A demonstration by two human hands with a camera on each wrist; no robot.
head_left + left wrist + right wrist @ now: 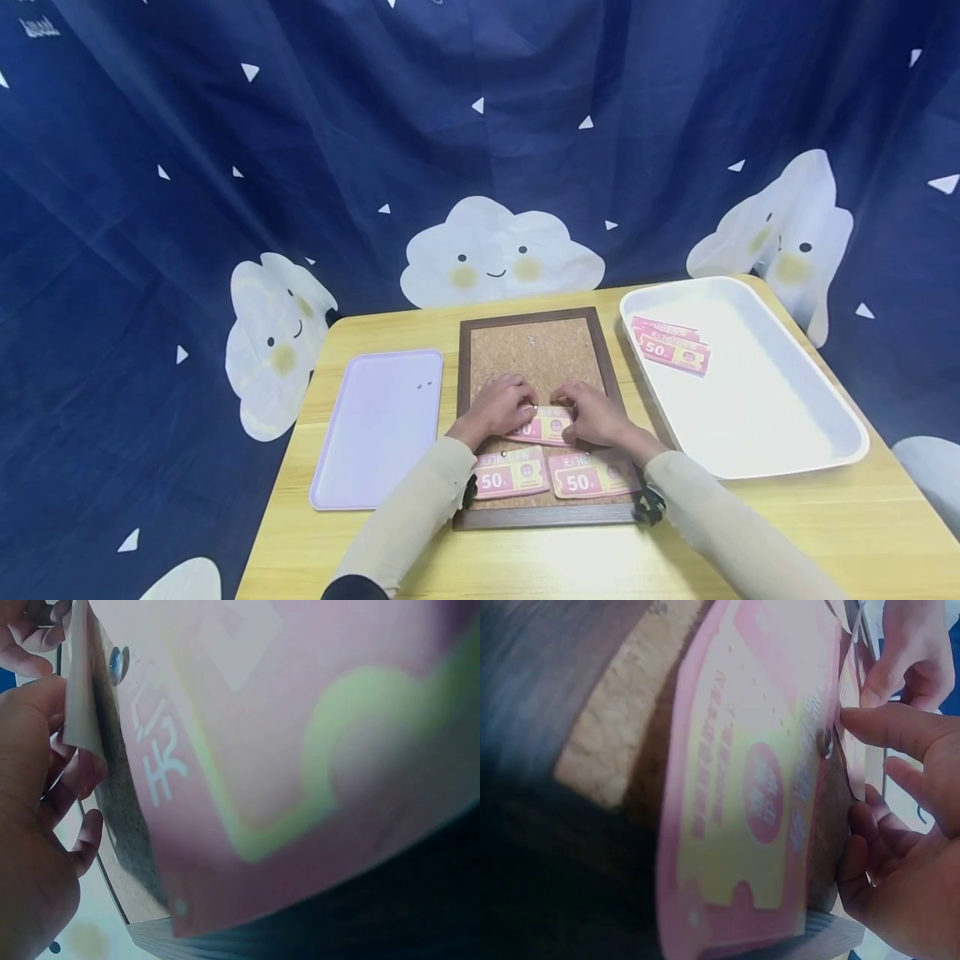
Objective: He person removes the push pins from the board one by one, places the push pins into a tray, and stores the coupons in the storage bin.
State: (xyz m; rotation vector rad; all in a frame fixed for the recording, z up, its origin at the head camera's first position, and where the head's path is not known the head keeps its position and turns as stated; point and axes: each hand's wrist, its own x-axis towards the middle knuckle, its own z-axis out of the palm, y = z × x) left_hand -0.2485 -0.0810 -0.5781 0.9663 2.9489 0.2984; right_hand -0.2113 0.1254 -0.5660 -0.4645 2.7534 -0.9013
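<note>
A brown-framed cork board [537, 346] lies in the middle of the table. Two pink "50" coupons [510, 472] [592, 475] are fixed along its near edge. A third pink coupon [546, 426] lies above them, and both hands meet on it. My left hand [525, 408] pinches its left corner between thumb and curled fingers, seen close in the left wrist view as hand [75, 742] and coupon [300, 750]. My right hand [573, 421] [855, 772] grips its right edge. A small round pin [116, 664] sits in a coupon by my left thumb.
A large white tray [757, 400] on the right holds two more pink coupons [671, 346]. A flat lavender tray [375, 429] lies left of the board. Blue cloud-print cloth [480, 150] hangs behind the yellow wooden table [862, 517].
</note>
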